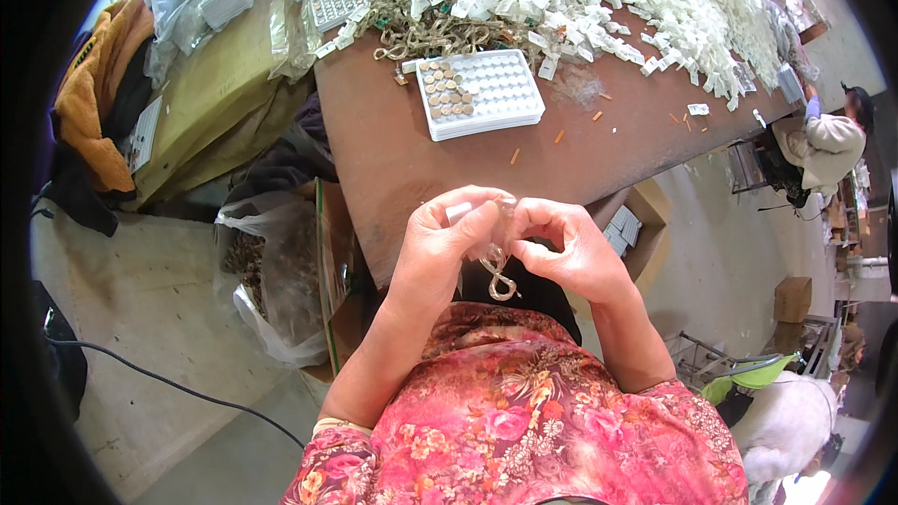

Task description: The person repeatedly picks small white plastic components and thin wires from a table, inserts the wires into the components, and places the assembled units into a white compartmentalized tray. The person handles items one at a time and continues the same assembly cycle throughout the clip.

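Just off the table's near edge, my hands meet in front of my body. My left hand [447,229] pinches a small clear plastic bag [502,217] between thumb and fingers, with a white tag [457,212] by the thumb. My right hand [566,248] is closed on the bag's other side, thumb and forefinger bent together. A looped tan cord [502,282] hangs below the fingers; whether it is inside the bag or only beside it, I cannot tell. Beyond my hands a stack of white trays [505,93] stands on the table, with several round tan pieces [449,98] in the left-hand pockets.
A big heap of white-tagged packets [655,0] covers the table's far side, next to tangled tan cords [421,37]. Short orange sticks [559,137] lie scattered. Below left is a plastic-lined box [281,271]; at right, an open carton [655,215] and another person [823,140].
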Motion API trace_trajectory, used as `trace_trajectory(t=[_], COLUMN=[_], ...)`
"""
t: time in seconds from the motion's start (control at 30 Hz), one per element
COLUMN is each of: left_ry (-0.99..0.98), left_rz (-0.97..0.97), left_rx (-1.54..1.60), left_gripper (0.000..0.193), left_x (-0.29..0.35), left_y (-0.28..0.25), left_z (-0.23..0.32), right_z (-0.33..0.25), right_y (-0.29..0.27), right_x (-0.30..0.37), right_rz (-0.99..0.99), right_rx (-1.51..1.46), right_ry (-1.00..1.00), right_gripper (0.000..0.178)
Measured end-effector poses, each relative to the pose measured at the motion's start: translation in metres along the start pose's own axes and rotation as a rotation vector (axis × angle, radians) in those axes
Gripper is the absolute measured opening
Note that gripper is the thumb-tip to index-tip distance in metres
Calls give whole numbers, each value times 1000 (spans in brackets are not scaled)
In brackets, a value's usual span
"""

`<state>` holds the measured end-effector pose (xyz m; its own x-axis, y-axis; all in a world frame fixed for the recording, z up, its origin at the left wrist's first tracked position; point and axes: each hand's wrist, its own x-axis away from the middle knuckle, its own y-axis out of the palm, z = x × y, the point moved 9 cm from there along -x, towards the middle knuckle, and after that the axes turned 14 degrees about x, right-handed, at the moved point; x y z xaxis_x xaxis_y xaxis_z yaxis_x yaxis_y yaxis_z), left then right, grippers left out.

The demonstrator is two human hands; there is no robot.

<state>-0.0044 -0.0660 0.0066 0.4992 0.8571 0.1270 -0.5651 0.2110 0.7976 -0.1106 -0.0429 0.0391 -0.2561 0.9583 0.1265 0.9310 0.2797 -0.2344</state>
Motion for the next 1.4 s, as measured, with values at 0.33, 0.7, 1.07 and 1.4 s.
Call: trace_trajectory(t=[0.33, 0.7, 1.07, 1.4], left_ry=[237, 221, 256, 70], left_rz=[209, 233, 293, 80], left_rx=[-174, -129, -131, 594], left_gripper=[14, 10, 10, 47], left_x=[14, 17, 18, 2], left_y=[-12, -19, -21, -21], left_z=[26, 13, 12, 16], right_z=[-62, -60, -48, -11], right_y=[-6, 0, -1, -15], right_x=[12, 7, 2, -31], right_rz=[521, 588, 607, 362], right_rx=[681, 720, 702, -137], right_ry=[-447, -550, -517, -104], right_gripper=[25, 20, 18, 11])
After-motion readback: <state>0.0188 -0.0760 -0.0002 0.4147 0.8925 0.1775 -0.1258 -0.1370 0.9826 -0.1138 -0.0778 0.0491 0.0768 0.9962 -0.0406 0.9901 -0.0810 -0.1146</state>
